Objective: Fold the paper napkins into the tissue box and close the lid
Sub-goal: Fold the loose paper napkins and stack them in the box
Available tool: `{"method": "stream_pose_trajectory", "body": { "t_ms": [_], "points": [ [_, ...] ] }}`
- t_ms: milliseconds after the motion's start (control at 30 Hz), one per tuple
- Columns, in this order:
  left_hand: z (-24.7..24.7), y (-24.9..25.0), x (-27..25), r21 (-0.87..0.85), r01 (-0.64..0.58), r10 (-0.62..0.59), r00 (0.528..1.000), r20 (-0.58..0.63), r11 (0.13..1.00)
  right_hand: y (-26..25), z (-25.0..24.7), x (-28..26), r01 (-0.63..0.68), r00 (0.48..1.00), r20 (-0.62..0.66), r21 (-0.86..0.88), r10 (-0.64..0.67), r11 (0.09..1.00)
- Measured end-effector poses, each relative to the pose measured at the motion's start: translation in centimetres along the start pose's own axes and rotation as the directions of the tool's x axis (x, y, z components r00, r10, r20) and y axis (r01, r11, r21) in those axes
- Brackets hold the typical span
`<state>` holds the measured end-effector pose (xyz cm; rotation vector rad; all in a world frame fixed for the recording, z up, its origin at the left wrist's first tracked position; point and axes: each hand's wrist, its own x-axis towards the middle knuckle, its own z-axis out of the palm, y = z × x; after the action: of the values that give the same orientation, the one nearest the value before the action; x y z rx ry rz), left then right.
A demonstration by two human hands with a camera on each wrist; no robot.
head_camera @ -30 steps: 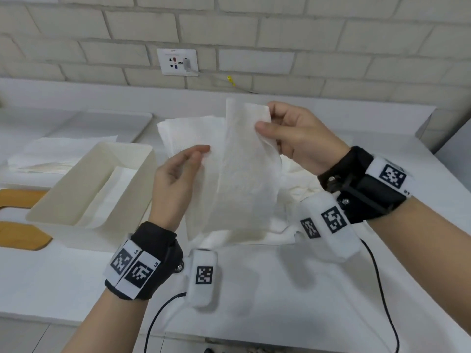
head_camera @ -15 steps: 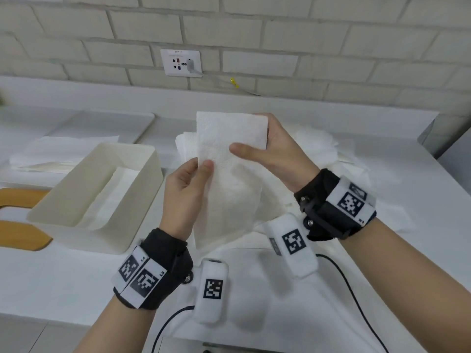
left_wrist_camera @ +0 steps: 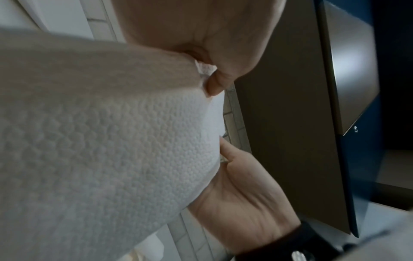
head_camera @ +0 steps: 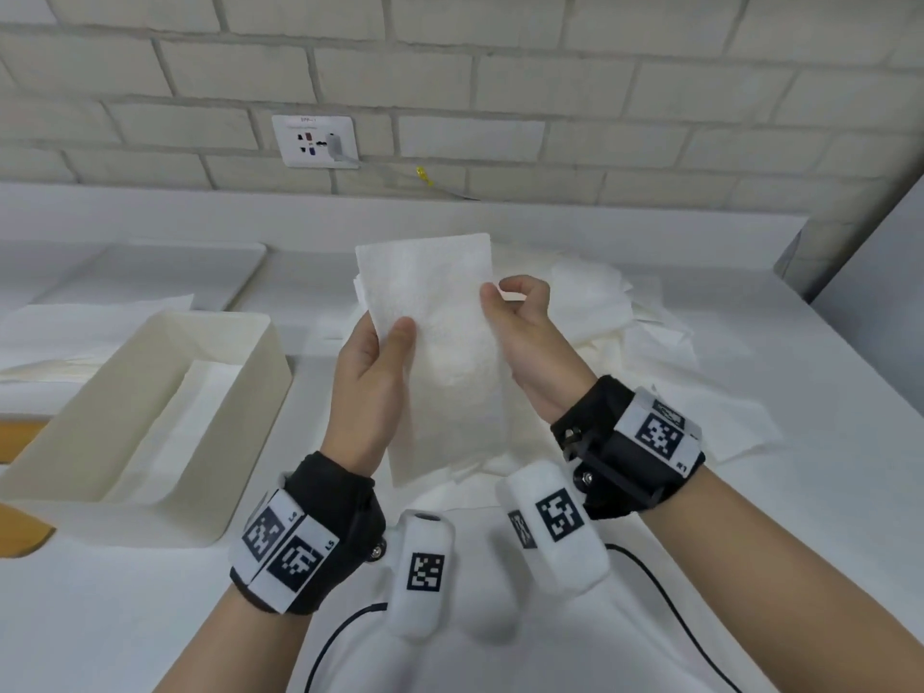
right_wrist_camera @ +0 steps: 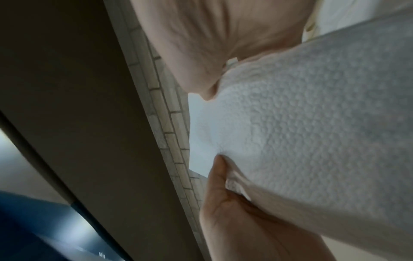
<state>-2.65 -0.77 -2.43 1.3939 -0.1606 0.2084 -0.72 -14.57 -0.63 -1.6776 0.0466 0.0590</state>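
Folded white embossed paper napkin (head_camera: 440,352) held upright in the air above the white surface (head_camera: 750,567), between both hands, in front of the chest. Left hand (head_camera: 370,387) pinching the napkin's left edge, thumb on the near face, fingers hidden behind the sheet. Right hand (head_camera: 530,337) pinching the right edge near the top, thumb tip on the near face, fingers curled behind. Left wrist view: embossed napkin (left_wrist_camera: 111,150) filling most of the frame, left hand (left_wrist_camera: 241,197) at its lower edge, right hand (left_wrist_camera: 212,35) gripping a corner at the top. Right wrist view: same napkin (right_wrist_camera: 301,132), right hand (right_wrist_camera: 245,220) with thumb along its underside, left hand (right_wrist_camera: 212,38) at the top. Open cream rectangular plastic tissue box (head_camera: 240,427) resting on the surface just left of the left hand, lid off, white napkins lying flat inside on its floor. Loose pile of unfolded white paper napkins (head_camera: 625,322) spread on the surface behind and right of the hands, partly hidden by the held napkin. Another flat stack of white sheets (head_camera: 75,337) behind the box at far left. Wooden piece (head_camera: 15,442) showing at the left edge beside the box, mostly hidden. Black wristbands with square printed markers on both wrists, black cables trailing off toward the near edge. Grey brick wall behind with a white power outlet plate (head_camera: 315,141).
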Motion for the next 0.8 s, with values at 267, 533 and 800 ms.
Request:
{"method": "stream_pose_trajectory", "body": {
  "t_ms": [267,533,800],
  "points": [
    [2.1,0.0,2.3,0.051,-0.067,0.055,0.976,0.208,0.996,0.1,-2.7,-1.1,0.111,0.993,-0.028,-0.129,-0.115,0.985],
    [7.4,-1.3,3.2,0.382,0.032,-0.224,0.854,0.47,0.923,0.7,-7.4,-3.0,0.104,0.934,-0.329,-0.131,-0.142,0.986],
    [16.2,-3.1,0.9,0.271,-0.037,-0.123,0.828,0.547,0.962,2.8,-13.5,-6.0,0.106,0.874,-0.46,-0.142,-0.161,0.984]
  ]
}}
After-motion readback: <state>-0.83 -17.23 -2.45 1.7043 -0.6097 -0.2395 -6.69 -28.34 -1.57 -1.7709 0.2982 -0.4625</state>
